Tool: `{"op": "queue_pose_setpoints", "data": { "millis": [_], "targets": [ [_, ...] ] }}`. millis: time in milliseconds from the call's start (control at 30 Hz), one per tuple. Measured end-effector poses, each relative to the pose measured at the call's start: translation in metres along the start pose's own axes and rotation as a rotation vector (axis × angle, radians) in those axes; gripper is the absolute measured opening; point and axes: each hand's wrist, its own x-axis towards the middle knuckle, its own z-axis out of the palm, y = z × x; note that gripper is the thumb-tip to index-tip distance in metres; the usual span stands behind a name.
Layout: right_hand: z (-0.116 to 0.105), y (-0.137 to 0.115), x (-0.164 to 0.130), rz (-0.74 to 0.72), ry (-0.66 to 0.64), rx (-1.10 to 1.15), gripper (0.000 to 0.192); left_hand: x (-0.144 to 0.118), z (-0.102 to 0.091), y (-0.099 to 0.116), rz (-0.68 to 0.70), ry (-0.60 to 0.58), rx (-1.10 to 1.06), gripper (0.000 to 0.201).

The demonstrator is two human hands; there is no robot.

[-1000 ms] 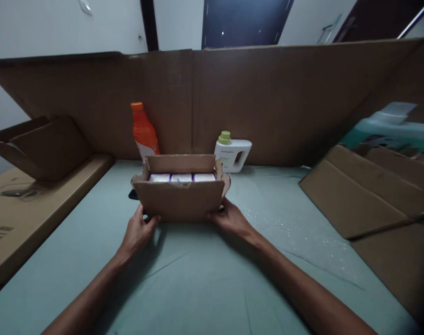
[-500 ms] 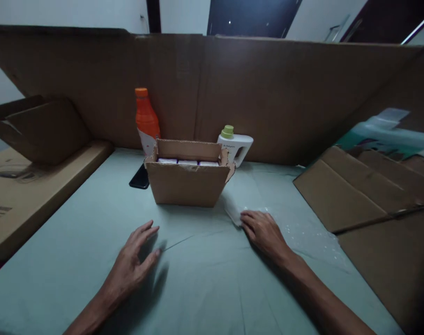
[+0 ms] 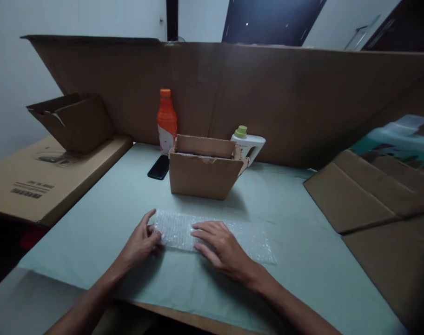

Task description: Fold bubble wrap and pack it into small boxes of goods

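A clear, dotted bubble wrap is seen on pale green cloth; at 12 o'clock, a brown box, an orange bottle.

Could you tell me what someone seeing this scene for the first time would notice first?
Both hands lie flat on a sheet of bubble wrap spread on the pale green table: the left hand at its left end, the right hand on its middle. Just behind stands an open cardboard box, with an orange bottle, a white jug and a black phone near it.
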Motion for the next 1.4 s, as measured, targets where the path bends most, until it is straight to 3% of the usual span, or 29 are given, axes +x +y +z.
{"op": "queue_pose_setpoints", "data": {
  "millis": [100,200,267,367,467,533,700,800,900,1000,1100,1167,1267,1400],
  "targets": [
    [-0.010,0.030,-0.021,0.125,0.045,-0.057,0.024,0.004,-0.028,-0.004,0.181,0.153,0.460,0.076],
    [-0.008,0.042,-0.024,0.191,0.061,-0.150,0.025,0.003,-0.039,0.001,0.458,0.334,0.959,0.056],
    [0.001,0.037,-0.011,0.196,0.047,-0.180,0.027,0.004,-0.030,0.006,0.636,0.317,1.104,0.045],
    [0.021,0.024,0.016,0.128,-0.050,-0.149,0.032,0.009,-0.005,0.005,0.785,0.118,1.160,0.041],
    [0.032,0.026,0.020,0.028,-0.153,-0.140,0.034,0.015,0.009,-0.006,0.739,-0.030,1.172,0.038],
    [0.027,0.040,-0.004,0.029,-0.160,-0.172,0.036,0.018,0.009,-0.014,0.712,-0.057,1.152,0.038],
    [-0.025,0.090,-0.112,0.332,0.006,-0.366,0.037,0.016,-0.002,-0.024,0.693,-0.074,1.066,0.039],
    [-0.053,0.102,-0.140,0.518,0.148,-0.425,0.038,0.020,-0.006,-0.018,0.685,-0.069,0.972,0.037],
    [-0.062,0.102,-0.111,0.532,0.235,-0.289,0.036,0.033,-0.005,0.004,0.677,0.072,0.809,0.044],
    [-0.057,0.107,-0.045,0.521,0.284,-0.057,0.047,0.055,0.006,0.034,0.567,0.199,0.592,0.065],
    [-0.047,0.120,0.014,0.555,0.312,0.154,0.057,0.083,0.023,0.057,0.498,0.216,0.414,0.077],
    [-0.042,0.127,0.032,0.551,0.301,0.225,0.054,0.102,0.032,0.066,0.542,0.185,0.349,0.078],
    [-0.041,0.129,0.021,0.520,0.282,0.260,0.053,0.128,0.037,0.072,0.607,0.117,0.405,0.081],
    [-0.044,0.120,-0.035,0.519,0.152,0.088,0.048,0.135,0.026,0.064,0.527,0.113,0.660,0.083]
  ]
}}
